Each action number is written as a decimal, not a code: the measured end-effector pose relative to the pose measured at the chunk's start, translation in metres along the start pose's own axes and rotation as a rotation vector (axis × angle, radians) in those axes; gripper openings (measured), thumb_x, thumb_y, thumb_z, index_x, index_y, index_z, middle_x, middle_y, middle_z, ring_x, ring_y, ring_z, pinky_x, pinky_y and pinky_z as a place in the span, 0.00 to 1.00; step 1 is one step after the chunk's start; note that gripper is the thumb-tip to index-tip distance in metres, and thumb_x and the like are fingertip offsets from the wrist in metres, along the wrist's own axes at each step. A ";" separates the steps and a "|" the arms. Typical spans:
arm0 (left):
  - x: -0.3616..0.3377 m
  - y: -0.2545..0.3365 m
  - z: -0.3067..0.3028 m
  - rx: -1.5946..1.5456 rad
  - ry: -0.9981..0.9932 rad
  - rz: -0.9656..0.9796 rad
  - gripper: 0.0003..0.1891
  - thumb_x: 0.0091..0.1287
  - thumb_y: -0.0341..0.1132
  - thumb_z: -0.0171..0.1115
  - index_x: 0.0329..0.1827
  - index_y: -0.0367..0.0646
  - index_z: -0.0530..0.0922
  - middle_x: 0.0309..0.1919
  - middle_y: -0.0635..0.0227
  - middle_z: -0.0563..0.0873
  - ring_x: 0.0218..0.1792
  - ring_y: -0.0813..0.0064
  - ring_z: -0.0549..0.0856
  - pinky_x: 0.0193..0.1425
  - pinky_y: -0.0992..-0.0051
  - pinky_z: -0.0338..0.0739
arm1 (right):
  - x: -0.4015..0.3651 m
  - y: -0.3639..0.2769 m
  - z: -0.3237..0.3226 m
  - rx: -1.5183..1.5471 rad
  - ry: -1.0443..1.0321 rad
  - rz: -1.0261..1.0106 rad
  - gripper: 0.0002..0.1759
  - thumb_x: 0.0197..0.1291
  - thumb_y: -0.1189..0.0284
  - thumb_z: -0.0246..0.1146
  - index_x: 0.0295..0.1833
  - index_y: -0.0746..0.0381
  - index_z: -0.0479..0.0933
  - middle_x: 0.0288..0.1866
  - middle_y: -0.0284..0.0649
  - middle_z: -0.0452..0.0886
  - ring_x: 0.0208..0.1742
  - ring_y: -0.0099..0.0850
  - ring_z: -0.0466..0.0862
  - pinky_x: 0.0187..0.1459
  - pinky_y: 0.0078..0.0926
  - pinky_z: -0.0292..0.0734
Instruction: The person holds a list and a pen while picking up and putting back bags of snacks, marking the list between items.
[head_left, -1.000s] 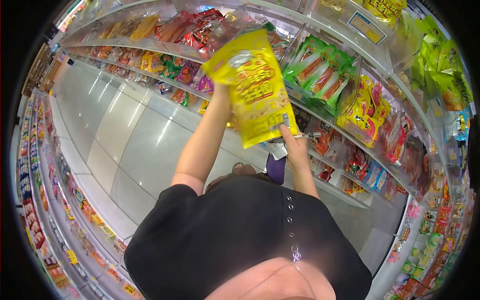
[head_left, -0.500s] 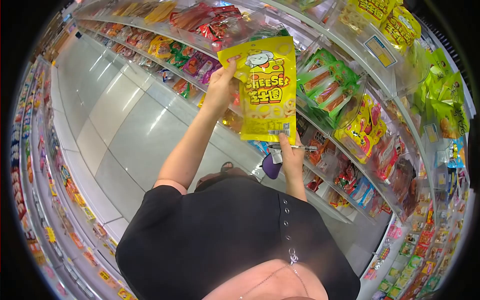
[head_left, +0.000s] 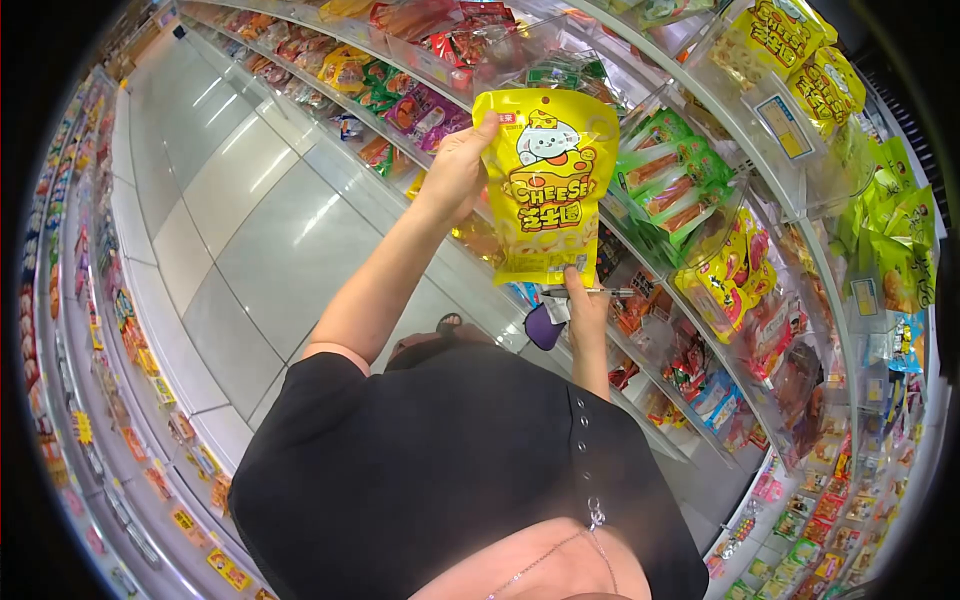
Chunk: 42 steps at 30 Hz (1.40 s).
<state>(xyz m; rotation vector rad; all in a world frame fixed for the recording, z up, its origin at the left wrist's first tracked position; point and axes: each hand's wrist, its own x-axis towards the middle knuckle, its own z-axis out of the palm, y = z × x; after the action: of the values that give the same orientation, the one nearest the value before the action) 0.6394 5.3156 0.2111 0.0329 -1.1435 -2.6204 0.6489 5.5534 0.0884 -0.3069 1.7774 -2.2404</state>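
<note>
A yellow snack bag (head_left: 548, 190) with a cartoon dog and the word CHEESE is held upright before the shelves. My left hand (head_left: 462, 168) pinches its upper left edge, thumb on the front. My right hand (head_left: 588, 312) grips the bottom edge with the thumb in front; its other fingers are mostly hidden. A pen (head_left: 612, 293) and a small white paper are also at my right hand. Just below them hangs a dark purple item (head_left: 543, 328), whose attachment is unclear.
Shelves of packaged snacks run along the right, with green bags (head_left: 672, 185) and pink-yellow bags (head_left: 728, 270) nearest. Price tags (head_left: 785, 125) line the shelf edges. Another stocked shelf (head_left: 150, 400) curves along the left. Between them lies a tiled floor (head_left: 290, 240).
The yellow bag has shifted slightly right with both hands and now faces the camera more squarely, with less glare and bending. The view has moved a little too.
</note>
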 end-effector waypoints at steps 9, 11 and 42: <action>0.005 -0.007 0.001 0.164 -0.027 0.013 0.22 0.72 0.47 0.52 0.50 0.33 0.78 0.43 0.65 0.85 0.40 0.79 0.83 0.45 0.79 0.77 | -0.005 0.012 -0.004 0.116 0.016 0.088 0.20 0.63 0.68 0.62 0.55 0.69 0.74 0.52 0.39 0.80 0.50 0.26 0.78 0.55 0.26 0.69; 0.006 -0.008 0.003 0.165 0.000 0.004 0.22 0.71 0.48 0.52 0.49 0.34 0.78 0.42 0.66 0.85 0.40 0.80 0.83 0.43 0.80 0.76 | -0.005 0.009 -0.001 0.131 0.022 0.076 0.19 0.63 0.68 0.62 0.55 0.69 0.74 0.51 0.39 0.80 0.50 0.26 0.78 0.55 0.26 0.69; 0.031 -0.059 -0.046 0.916 0.146 0.210 0.23 0.70 0.49 0.52 0.41 0.32 0.81 0.27 0.62 0.86 0.29 0.78 0.82 0.35 0.74 0.75 | -0.007 -0.017 0.011 0.103 0.047 0.071 0.19 0.63 0.69 0.62 0.56 0.68 0.74 0.50 0.37 0.80 0.49 0.23 0.77 0.55 0.22 0.68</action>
<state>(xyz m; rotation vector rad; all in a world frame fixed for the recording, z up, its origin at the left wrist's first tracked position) 0.6012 5.3126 0.1395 0.2623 -2.0346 -1.6890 0.6578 5.5491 0.1080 -0.1688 1.6605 -2.2974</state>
